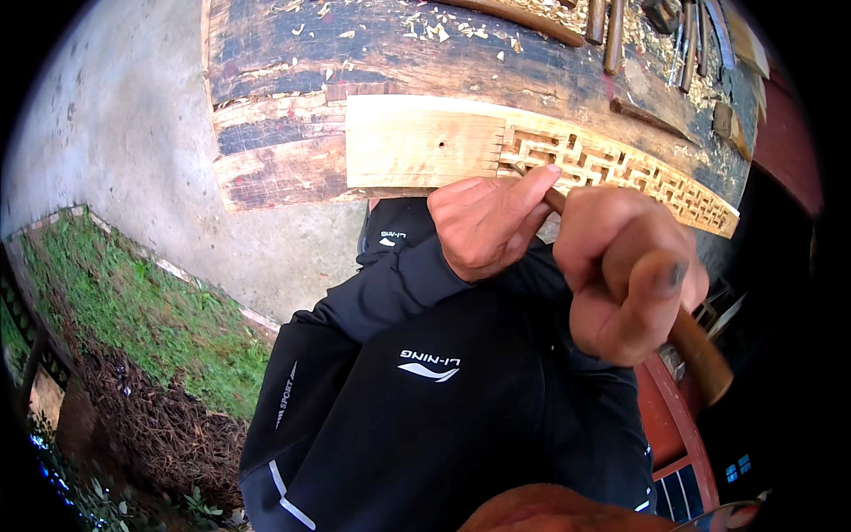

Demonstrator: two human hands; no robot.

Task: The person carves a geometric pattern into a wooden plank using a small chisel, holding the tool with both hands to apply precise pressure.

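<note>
A long pale wooden board lies along the worktable's near edge, plain at the left and carved with a pierced geometric lattice along the right. My left hand is closed on the front part of a carving tool, with a finger at the board's near edge and the tool's tip at the left end of the lattice. My right hand is wrapped round the same tool farther back; its wooden handle sticks out below the fist toward the lower right.
The scarred worktable carries wood shavings, several wooden-handled tools at the back right, and a loose wood strip. A red chair stands at lower right. Concrete ground and grass show on the left.
</note>
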